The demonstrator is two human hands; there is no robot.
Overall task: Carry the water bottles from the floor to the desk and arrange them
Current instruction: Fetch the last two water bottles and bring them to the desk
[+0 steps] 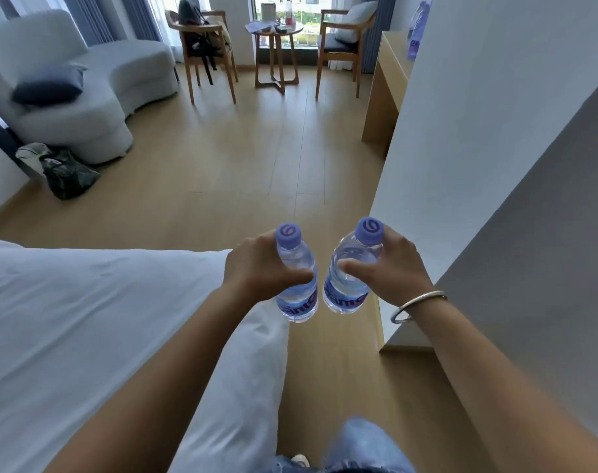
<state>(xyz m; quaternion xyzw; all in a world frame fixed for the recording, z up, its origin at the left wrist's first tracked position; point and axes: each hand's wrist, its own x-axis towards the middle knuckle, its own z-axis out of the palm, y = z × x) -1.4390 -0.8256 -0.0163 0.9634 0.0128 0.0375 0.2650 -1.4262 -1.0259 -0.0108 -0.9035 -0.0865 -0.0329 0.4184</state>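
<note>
Two clear water bottles with purple caps are held upright in front of me, above the wooden floor. My left hand point(256, 268) grips the left bottle point(297, 295) around its upper body. My right hand point(389, 268) grips the right bottle point(350, 268) the same way; a silver bangle sits on that wrist. The wooden desk point(389, 80) stands far ahead on the right against the wall. On its top, partly hidden by the white wall edge, stand more purple-labelled bottles point(417, 29).
A white bed point(86, 319) fills the left side beside me. A white wall corner point(461, 165) juts in on the right. Ahead are a white sofa point(103, 80), a dark bag point(69, 175) on the floor, two wooden chairs and a small round table point(277, 32).
</note>
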